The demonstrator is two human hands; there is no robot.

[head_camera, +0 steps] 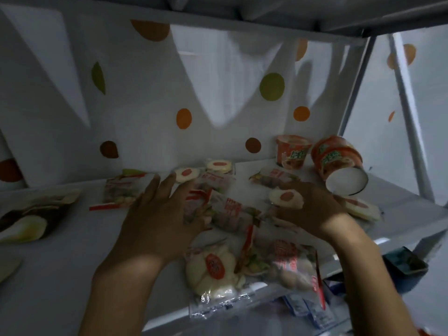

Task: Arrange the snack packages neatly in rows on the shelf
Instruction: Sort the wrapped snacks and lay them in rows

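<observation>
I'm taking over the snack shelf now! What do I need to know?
Left hand: flat, fingers spread on the pile of packets mid-shelf.
Right hand: on the pile's right side; grip unclear.
Things: a loose packet lies left of the pile. A big packet hangs over the front edge. Back right are an upright cup and a tipped cup.
Done: no rows yet.
Left: sort the pile into rows, pull the big packet back, probably stand the tipped cup up.

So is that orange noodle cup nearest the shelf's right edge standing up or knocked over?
Knocked over. The orange noodle cup lies on its side, its round white end facing us, beside an upright orange cup.
</observation>
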